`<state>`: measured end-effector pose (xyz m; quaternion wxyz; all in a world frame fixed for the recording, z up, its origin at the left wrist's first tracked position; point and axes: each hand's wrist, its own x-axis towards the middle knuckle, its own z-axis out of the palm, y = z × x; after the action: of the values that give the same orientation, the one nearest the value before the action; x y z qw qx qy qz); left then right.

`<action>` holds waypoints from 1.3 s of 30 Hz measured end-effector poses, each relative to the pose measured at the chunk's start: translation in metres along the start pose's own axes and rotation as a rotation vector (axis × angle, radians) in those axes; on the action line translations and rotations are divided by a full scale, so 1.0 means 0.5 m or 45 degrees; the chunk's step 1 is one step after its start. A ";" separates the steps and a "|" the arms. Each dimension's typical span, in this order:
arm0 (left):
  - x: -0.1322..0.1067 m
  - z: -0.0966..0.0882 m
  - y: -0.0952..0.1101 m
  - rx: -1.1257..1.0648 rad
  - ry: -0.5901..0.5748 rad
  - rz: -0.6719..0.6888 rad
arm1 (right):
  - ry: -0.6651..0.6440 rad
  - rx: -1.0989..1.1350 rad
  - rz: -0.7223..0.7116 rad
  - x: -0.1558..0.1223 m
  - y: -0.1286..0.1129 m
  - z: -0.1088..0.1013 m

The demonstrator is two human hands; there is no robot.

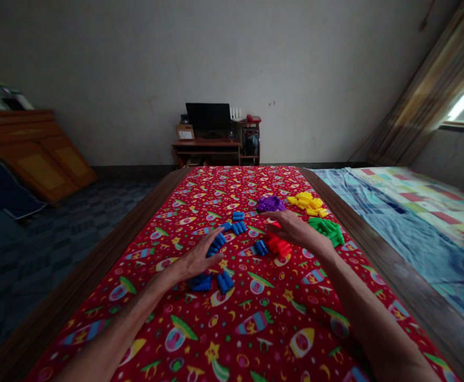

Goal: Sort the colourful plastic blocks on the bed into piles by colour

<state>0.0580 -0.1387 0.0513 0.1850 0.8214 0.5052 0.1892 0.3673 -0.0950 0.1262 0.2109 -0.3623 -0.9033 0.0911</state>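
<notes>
Small plastic blocks lie sorted by colour on a red patterned cloth. My left hand rests flat with fingers stretched out, touching scattered blue blocks, with more of them by its fingertips. My right hand reaches forward, fingers extended over a pile of red blocks. Beyond lie a purple pile, a yellow pile and a green pile. Neither hand visibly grips a block.
The cloth covers a long table with dark wooden edges. A bed with a pastel checked sheet lies to the right. A desk with a monitor stands by the far wall, a wooden cabinet to the left.
</notes>
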 end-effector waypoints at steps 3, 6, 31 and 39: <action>-0.033 -0.006 0.030 0.139 -0.111 0.142 | 0.026 0.098 -0.191 -0.012 -0.051 0.068; -0.085 -0.008 0.050 0.303 -0.188 0.241 | 0.121 -0.036 -0.221 -0.048 -0.084 0.155; 0.157 0.050 -0.058 -0.748 0.644 -0.246 | 0.254 0.605 0.372 0.193 -0.032 0.271; 0.103 0.019 -0.002 -0.705 0.180 -0.071 | 0.314 0.561 0.203 0.030 -0.064 0.236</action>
<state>0.0836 -0.0931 0.0490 0.3718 0.7103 0.4683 0.3714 0.2853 -0.1090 0.0355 0.3852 -0.3862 -0.7978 0.2571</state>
